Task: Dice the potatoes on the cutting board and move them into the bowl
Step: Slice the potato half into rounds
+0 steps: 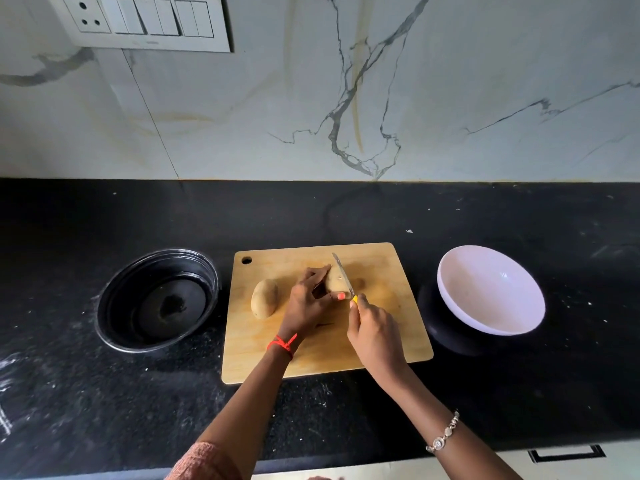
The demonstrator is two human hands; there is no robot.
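On a wooden cutting board (311, 355), the left hand (308, 306) fingers grip a potato (335, 280). The right hand (375, 336) closes around a knife (343, 273) cutting it. A second potato (264, 298) lies left; white bowl (490, 289) right.

No readable text from my end — checked every surface. Switch panel (140, 20) on wall: plain rockers plus socket, no markings I can resolve. Cutting board (311, 362), white bowl (485, 317), black bowl (117, 306): no labels, no brand stamps. Knife (343, 273) blade too small and blurred to make out any mark. Countertop (346, 213) and marble backsplash (450, 64) — veins and specks only, no numbers or signs.
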